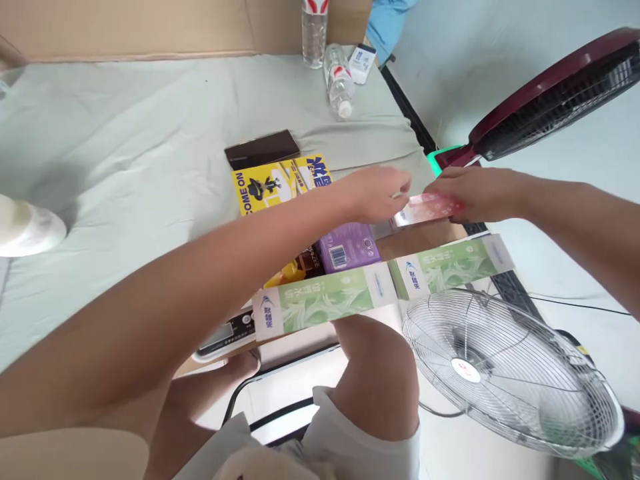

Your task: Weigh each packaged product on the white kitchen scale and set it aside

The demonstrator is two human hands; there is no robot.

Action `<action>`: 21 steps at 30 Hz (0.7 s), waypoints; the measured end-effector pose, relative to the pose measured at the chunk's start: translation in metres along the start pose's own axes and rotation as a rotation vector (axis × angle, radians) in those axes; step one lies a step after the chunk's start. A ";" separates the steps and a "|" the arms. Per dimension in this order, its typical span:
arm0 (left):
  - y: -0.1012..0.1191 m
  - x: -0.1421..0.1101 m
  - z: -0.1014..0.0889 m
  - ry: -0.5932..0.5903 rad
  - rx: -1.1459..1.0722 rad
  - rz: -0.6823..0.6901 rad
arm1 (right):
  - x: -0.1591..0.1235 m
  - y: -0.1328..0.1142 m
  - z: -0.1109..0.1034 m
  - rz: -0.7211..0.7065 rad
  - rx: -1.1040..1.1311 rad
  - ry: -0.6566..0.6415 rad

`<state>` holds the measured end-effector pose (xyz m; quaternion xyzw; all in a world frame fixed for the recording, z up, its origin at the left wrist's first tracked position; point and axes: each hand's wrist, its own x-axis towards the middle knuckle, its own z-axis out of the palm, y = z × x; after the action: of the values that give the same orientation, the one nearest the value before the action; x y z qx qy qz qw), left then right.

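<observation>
A slim pink box (pixel 424 208) lies between my two hands above the front right part of the table. My right hand (pixel 473 193) is closed around its right end. My left hand (pixel 375 193) is at the other end, fingers bent together against the box; part of that grip is hidden. Just below are two long green-and-white boxes, one on the left (pixel 325 300) and one on the right (pixel 450 263). Behind the left one sits a purple box (pixel 349 248) with a barcode. A yellow printed pack (pixel 273 185) is partly covered by my left forearm.
A dark flat device (pixel 263 150) lies behind the yellow pack. Farther back are an upright bottle (pixel 314 37), a lying bottle (pixel 339 83) and a white packet (pixel 362 63). A wire-caged fan (pixel 515 373) and a dark red fan (pixel 550 93) stand right. A scale (pixel 225 337) sits front left.
</observation>
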<state>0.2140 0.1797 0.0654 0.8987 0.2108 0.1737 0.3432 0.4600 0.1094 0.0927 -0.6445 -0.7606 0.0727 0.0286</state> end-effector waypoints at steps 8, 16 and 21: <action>0.025 0.035 0.011 -0.565 0.472 -0.221 | 0.009 0.012 0.028 0.017 0.008 -0.504; 0.025 0.058 0.041 -0.594 0.451 -0.233 | 0.008 0.039 0.013 0.331 0.041 -0.686; 0.023 0.057 0.042 -0.673 0.302 -0.350 | -0.004 0.041 0.022 0.352 0.238 -0.663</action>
<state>0.2875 0.1699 0.0616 0.8962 0.2594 -0.2241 0.2816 0.4980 0.1103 0.0650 -0.6988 -0.5928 0.3683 -0.1571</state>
